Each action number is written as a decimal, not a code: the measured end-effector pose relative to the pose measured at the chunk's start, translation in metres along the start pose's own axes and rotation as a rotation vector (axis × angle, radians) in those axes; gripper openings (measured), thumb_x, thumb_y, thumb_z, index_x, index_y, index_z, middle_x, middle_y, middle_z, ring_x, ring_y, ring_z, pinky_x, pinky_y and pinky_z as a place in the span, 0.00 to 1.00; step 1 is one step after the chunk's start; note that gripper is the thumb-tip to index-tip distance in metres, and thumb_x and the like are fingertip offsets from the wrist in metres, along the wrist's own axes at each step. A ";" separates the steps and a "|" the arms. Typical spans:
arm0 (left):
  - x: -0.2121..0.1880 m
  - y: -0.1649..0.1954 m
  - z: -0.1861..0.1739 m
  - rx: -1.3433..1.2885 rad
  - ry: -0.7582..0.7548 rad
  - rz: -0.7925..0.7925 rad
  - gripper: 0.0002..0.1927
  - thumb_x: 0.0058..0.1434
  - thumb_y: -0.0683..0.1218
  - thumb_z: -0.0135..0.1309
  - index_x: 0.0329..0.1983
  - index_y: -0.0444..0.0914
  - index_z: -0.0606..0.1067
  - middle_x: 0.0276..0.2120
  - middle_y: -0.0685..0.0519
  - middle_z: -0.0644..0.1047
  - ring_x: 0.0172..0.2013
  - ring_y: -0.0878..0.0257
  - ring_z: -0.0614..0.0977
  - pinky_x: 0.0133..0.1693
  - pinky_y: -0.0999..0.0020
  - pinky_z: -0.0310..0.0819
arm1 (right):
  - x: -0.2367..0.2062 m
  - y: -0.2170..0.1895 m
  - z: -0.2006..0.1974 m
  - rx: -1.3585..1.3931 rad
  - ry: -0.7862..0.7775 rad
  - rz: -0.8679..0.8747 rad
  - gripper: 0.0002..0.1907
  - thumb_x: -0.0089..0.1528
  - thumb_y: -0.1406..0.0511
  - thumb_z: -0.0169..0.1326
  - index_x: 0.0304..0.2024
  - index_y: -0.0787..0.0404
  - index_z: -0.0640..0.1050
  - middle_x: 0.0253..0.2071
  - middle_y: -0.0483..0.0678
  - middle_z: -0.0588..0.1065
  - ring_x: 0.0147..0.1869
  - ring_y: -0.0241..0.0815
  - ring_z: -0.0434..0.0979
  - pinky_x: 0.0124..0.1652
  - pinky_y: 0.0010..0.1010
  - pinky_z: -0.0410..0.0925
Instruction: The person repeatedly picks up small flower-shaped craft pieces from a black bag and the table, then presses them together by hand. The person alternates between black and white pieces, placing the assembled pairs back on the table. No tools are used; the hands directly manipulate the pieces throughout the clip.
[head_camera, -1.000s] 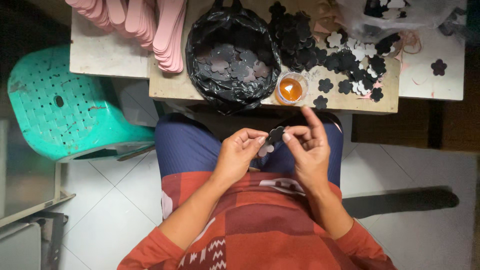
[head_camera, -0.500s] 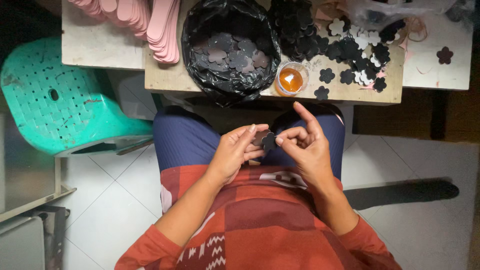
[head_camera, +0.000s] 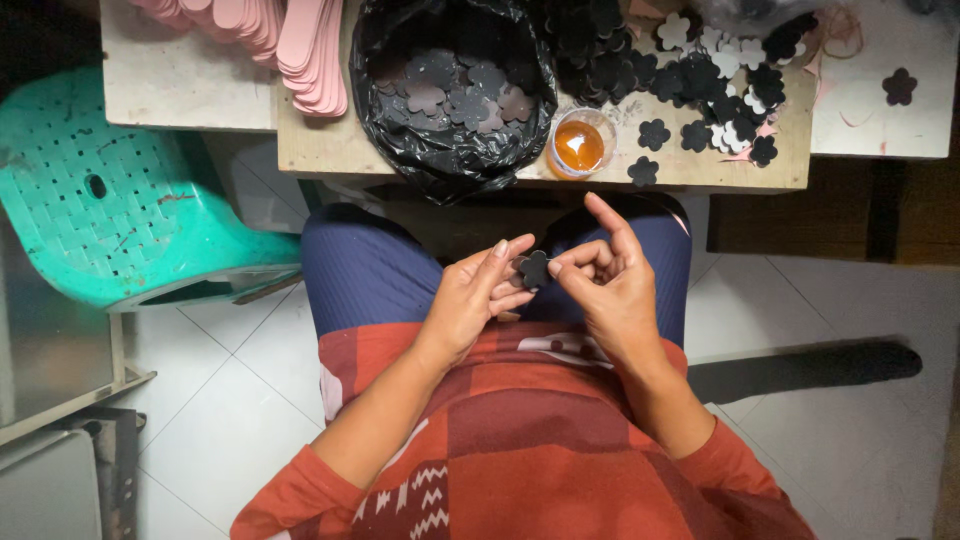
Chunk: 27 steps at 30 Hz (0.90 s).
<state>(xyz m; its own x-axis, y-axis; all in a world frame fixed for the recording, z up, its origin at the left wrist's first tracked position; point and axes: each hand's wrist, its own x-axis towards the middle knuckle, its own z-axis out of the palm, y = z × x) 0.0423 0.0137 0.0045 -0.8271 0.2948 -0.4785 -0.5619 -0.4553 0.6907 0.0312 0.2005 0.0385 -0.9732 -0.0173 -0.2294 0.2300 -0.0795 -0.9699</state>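
A small black flower-shaped cutout (head_camera: 533, 268) is pinched between the fingertips of the left hand (head_camera: 478, 298) and the right hand (head_camera: 607, 290), held over the lap, equally near both; the table (head_camera: 310, 150) lies well ahead.

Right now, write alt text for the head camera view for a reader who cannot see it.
A seated person's left hand and right hand pinch one small black flower-shaped foam cutout together above their lap. On the wooden table ahead sit a black plastic bag of similar cutouts, a small cup of orange liquid and a stack of pink strips.
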 end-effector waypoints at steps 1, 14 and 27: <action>0.001 -0.001 0.000 0.004 0.003 -0.002 0.30 0.72 0.58 0.43 0.68 0.34 0.69 0.49 0.48 0.79 0.46 0.63 0.82 0.51 0.64 0.80 | 0.000 0.001 0.000 -0.002 0.002 -0.003 0.41 0.60 0.78 0.57 0.74 0.68 0.58 0.37 0.48 0.78 0.39 0.29 0.78 0.40 0.17 0.69; 0.004 -0.014 -0.004 -0.032 0.005 0.038 0.30 0.75 0.56 0.44 0.71 0.32 0.69 0.41 0.51 0.75 0.39 0.68 0.78 0.52 0.65 0.82 | -0.001 0.006 0.005 -0.067 0.042 -0.020 0.40 0.60 0.77 0.57 0.74 0.67 0.60 0.35 0.45 0.78 0.36 0.26 0.76 0.39 0.15 0.68; 0.002 -0.009 0.008 -0.053 0.056 0.068 0.25 0.70 0.48 0.51 0.68 0.33 0.70 0.48 0.52 0.79 0.45 0.69 0.81 0.49 0.71 0.81 | -0.004 0.009 0.015 -0.098 0.067 -0.091 0.38 0.62 0.77 0.57 0.73 0.67 0.60 0.36 0.46 0.78 0.37 0.29 0.78 0.40 0.18 0.71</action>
<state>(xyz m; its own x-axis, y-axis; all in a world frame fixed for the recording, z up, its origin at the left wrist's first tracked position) 0.0459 0.0253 0.0017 -0.8601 0.2150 -0.4625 -0.5020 -0.5170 0.6933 0.0372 0.1854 0.0323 -0.9885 0.0520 -0.1421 0.1433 0.0203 -0.9895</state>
